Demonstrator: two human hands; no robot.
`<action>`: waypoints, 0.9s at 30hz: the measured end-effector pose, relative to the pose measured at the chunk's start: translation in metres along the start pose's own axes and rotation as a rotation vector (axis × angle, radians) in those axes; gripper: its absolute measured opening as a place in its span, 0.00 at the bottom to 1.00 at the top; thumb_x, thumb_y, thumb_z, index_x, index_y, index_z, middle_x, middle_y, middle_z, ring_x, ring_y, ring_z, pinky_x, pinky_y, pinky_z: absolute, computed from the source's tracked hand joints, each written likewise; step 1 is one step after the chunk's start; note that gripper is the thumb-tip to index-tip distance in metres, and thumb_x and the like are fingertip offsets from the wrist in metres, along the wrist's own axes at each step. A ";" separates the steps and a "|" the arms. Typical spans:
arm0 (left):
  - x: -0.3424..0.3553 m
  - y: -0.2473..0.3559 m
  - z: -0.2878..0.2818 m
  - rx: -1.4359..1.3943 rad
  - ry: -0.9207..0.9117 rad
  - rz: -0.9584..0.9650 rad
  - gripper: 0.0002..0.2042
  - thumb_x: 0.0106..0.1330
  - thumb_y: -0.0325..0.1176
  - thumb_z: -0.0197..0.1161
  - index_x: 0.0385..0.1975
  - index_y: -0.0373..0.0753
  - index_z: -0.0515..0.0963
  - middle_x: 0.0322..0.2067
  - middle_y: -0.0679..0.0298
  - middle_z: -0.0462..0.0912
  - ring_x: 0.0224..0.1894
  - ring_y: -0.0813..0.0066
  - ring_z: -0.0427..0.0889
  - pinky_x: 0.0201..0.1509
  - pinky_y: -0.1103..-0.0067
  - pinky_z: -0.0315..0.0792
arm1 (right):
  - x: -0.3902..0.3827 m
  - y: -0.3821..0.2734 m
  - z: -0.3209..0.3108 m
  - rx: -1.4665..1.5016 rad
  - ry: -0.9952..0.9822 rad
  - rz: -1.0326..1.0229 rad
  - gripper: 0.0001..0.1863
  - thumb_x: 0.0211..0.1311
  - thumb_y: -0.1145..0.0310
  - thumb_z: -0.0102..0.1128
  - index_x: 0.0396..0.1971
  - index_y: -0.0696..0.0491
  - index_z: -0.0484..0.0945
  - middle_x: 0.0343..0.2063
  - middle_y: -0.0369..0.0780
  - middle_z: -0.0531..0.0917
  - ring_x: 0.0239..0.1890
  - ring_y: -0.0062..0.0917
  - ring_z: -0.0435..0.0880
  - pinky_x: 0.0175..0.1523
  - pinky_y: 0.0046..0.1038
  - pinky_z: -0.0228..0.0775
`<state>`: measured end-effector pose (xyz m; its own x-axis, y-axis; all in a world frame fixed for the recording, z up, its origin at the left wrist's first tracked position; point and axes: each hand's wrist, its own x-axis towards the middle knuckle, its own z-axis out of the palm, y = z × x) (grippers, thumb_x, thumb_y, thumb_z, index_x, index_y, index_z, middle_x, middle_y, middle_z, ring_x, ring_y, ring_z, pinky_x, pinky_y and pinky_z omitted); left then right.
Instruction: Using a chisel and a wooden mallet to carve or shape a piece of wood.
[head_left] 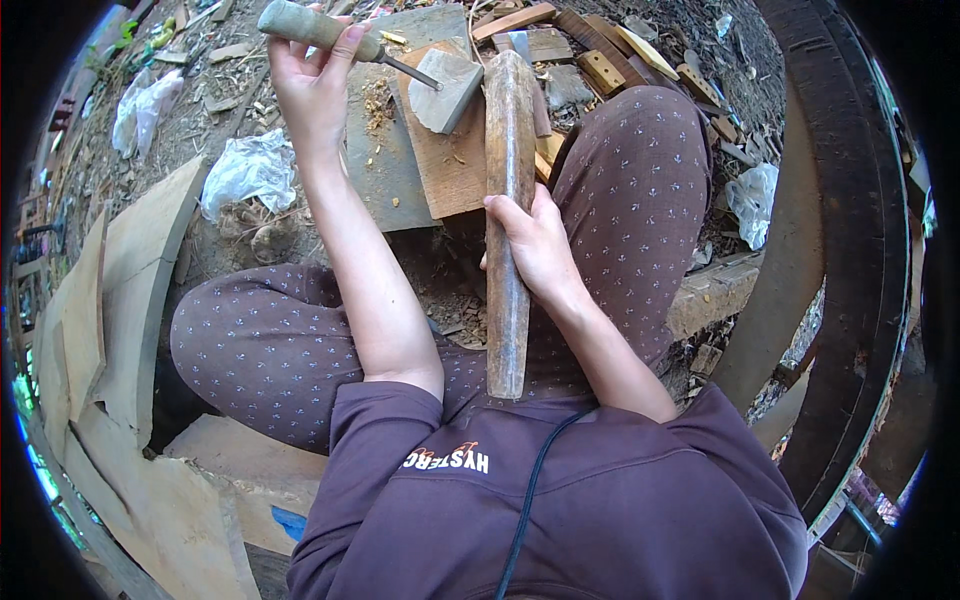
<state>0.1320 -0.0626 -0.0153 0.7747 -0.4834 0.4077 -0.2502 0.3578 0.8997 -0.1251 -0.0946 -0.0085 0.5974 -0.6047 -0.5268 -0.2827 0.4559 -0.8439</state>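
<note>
My left hand [318,85] is closed round the wooden handle of a chisel [300,22], which lies nearly level and slants down to the right. The end of its thin metal blade meets a small angular block of pale wood [447,90]; whether it presses in, I cannot tell. That block rests on a reddish-brown board [450,185]. My right hand [540,240] grips a thick, worn wooden club [508,320] by its middle. The club points away from me, its far end just right of the block. Most of my right fingers are hidden behind it.
Beneath the board is a grey slab [375,195] strewn with wood chips. Wood offcuts [600,72] are heaped at the far right. White plastic bags [250,172] lie on the littered ground. Large pale planks [140,290] stand at left; a dark curved beam [850,250] rises at right.
</note>
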 end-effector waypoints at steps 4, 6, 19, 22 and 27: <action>0.000 0.000 0.001 0.005 -0.002 0.007 0.26 0.63 0.24 0.64 0.57 0.31 0.57 0.47 0.51 0.74 0.48 0.56 0.82 0.49 0.69 0.81 | 0.001 0.001 0.000 -0.042 0.008 0.001 0.21 0.60 0.65 0.55 0.45 0.64 0.63 0.23 0.43 0.75 0.16 0.29 0.78 0.22 0.31 0.74; 0.000 0.001 0.000 0.012 -0.005 0.006 0.26 0.63 0.24 0.64 0.57 0.31 0.57 0.46 0.51 0.75 0.48 0.56 0.82 0.49 0.70 0.81 | 0.001 0.001 0.000 -0.047 0.012 -0.001 0.20 0.59 0.65 0.55 0.45 0.63 0.63 0.22 0.43 0.74 0.16 0.29 0.78 0.22 0.32 0.74; 0.000 0.011 0.024 0.247 -0.003 0.133 0.23 0.56 0.31 0.73 0.49 0.31 0.71 0.40 0.56 0.82 0.41 0.71 0.84 0.45 0.80 0.79 | 0.000 0.003 0.002 -0.022 -0.008 -0.023 0.19 0.60 0.66 0.55 0.43 0.63 0.62 0.22 0.42 0.74 0.16 0.28 0.78 0.21 0.30 0.73; -0.001 0.027 0.041 0.290 -0.028 -0.051 0.21 0.54 0.25 0.71 0.48 0.32 0.74 0.36 0.64 0.80 0.36 0.75 0.82 0.38 0.78 0.79 | 0.002 0.002 0.001 -0.035 -0.006 -0.018 0.18 0.60 0.66 0.55 0.42 0.63 0.62 0.23 0.42 0.74 0.16 0.27 0.78 0.21 0.30 0.73; 0.004 0.028 0.041 0.350 -0.014 -0.008 0.18 0.56 0.26 0.70 0.46 0.34 0.75 0.33 0.64 0.81 0.34 0.76 0.83 0.38 0.80 0.79 | -0.005 -0.011 0.000 -0.041 -0.023 -0.023 0.19 0.59 0.67 0.57 0.43 0.63 0.63 0.25 0.41 0.75 0.16 0.26 0.77 0.21 0.29 0.73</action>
<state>0.1044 -0.0873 0.0175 0.7699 -0.4969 0.4005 -0.4302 0.0593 0.9008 -0.1250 -0.0964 0.0036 0.6207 -0.5996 -0.5052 -0.2989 0.4147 -0.8595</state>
